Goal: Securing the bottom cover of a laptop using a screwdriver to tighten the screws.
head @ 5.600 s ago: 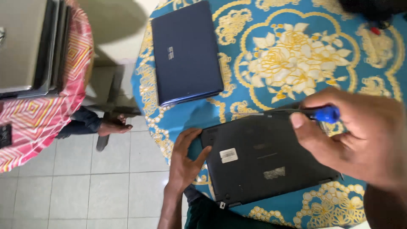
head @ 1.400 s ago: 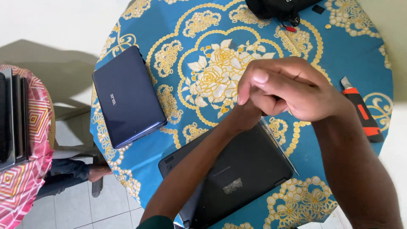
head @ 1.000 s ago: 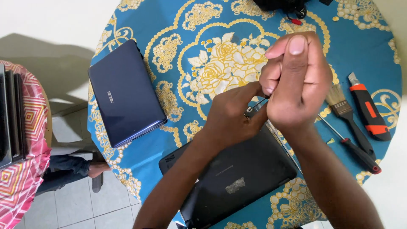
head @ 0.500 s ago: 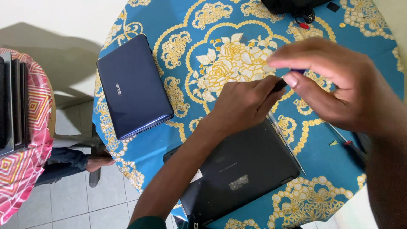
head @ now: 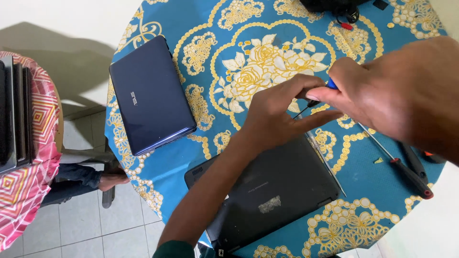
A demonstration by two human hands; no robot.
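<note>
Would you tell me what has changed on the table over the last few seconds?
The left hand left the black laptop and rose to meet the right hand, which still grips the blue-handled screwdriver. Both laptops, the black and the blue laptop, stayed put.

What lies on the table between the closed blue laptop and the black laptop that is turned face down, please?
In the head view, only bare patterned tablecloth separates the blue laptop from the black laptop; the left hand is above the black one's far edge.

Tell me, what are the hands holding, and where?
The right hand grips a screwdriver by its blue handle; the left hand pinches its dark shaft near the tip.
</note>
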